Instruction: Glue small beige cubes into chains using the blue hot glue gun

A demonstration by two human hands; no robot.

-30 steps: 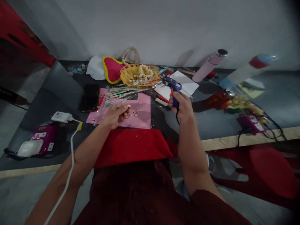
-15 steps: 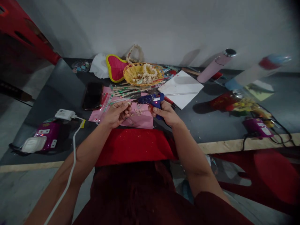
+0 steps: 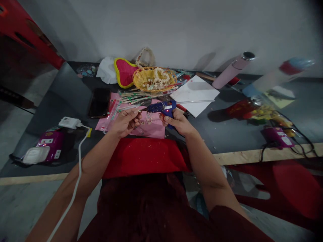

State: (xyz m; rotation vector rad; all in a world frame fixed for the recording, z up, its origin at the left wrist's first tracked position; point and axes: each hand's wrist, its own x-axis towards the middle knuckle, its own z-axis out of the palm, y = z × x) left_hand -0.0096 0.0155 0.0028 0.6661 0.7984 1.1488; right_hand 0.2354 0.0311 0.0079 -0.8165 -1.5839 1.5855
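With thumb and fingertips of the left hand pinched on a small cream-coloured piece, partly hidden; with the right hand wrapped around the grip of a dark blue plastic glue gun. Apart from each other, above the near middle of a dark grey tabletop; nozzle aimed left at the small piece, too fine to tell whether touching. Below and between the hands, a flat pink sheet strewn with small pale scraps. Just beyond, thin wooden sticks in green-printed wrappers; to the left, a black rectangular phone. Farther off, a yellow woven oval basket around a cream-coloured knobbly ring, beside a deep pink pad with yellow edging. To the right, a white flat sheet under a clear slender stick, then a pale pink cylindrical bottle, upright near the wall. At far left of the near side, a purple boxy power socket near a white plastic charger. Nearest of all, a bright red cloth at the near edge.
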